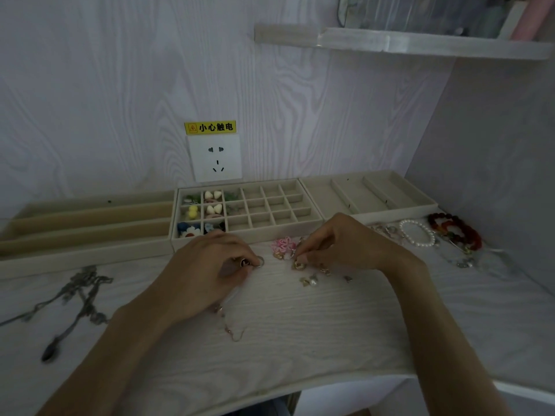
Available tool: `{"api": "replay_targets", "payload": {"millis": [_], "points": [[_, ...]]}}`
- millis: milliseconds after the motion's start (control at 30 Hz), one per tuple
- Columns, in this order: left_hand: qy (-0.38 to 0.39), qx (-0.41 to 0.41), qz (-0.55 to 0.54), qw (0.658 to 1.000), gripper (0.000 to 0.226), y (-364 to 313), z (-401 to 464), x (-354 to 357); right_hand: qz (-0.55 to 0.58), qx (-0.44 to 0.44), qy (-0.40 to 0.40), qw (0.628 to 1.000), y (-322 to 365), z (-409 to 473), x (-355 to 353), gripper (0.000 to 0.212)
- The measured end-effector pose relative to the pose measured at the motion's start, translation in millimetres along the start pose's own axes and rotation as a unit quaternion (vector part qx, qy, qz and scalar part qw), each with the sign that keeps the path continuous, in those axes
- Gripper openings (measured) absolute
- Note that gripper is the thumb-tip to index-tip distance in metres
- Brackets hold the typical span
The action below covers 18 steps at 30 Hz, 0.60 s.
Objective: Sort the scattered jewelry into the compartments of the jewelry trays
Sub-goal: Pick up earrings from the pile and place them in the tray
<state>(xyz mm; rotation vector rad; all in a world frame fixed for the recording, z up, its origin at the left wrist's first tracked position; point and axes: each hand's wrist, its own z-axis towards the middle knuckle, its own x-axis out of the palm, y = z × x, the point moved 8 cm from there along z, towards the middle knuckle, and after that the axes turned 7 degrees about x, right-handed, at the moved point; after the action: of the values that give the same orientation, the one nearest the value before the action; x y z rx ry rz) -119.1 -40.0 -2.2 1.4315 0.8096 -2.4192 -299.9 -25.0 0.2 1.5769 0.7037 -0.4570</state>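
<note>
So both hands are down in the loose pile on the white wood-grain counter (300, 319), right in front of the beige velvet grid tray (270, 205), which keeps the trip short. Left hand (207, 265) has its fingers curled around a small dark ring (244, 262). Right hand (339, 244) pinches a little gold earring (298, 264) by the pink flower piece (281, 245). Only the tray's left compartments are filled, so plenty left.

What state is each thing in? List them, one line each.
Left hand: pinches a ring.
Right hand: pinches a small gold piece.
Grid tray: left compartments filled, the others bare.
Pearl bracelet: lying unsorted on the desk.
Dark necklace: lying unsorted on the desk.
</note>
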Motion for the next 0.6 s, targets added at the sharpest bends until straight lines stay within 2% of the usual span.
{"api": "replay_targets", "payload": {"millis": [200, 300, 367, 467, 533, 600], "points": [[-0.011, -0.014, -0.009, 1.0, 0.014, -2, -1, -4, 0.104, 0.008, 0.012, 0.994, 0, -4, -10, 0.012], [-0.027, -0.026, 0.0, 0.999, 0.02, -2, -1, -10, 0.148, -0.008, 0.031, 0.989, 7, -8, -11, 0.011], [-0.041, -0.044, -0.007, 0.998, 0.015, 2, -1, -12, 0.159, -0.024, 0.033, 0.987, 11, -10, -13, 0.015], [-0.031, -0.045, -0.014, 0.998, 0.023, -2, -1, -11, 0.138, -0.02, 0.037, 0.99, 10, -11, -13, 0.017], [-0.025, -0.049, -0.017, 0.998, 0.031, -7, 0, -14, 0.08, -0.011, 0.047, 0.996, 7, -9, -7, 0.016], [-0.013, -0.092, -0.045, 0.995, 0.036, -5, -3, -21, 0.027, -0.008, 0.053, 0.998, 6, -8, 0, 0.017]]}}
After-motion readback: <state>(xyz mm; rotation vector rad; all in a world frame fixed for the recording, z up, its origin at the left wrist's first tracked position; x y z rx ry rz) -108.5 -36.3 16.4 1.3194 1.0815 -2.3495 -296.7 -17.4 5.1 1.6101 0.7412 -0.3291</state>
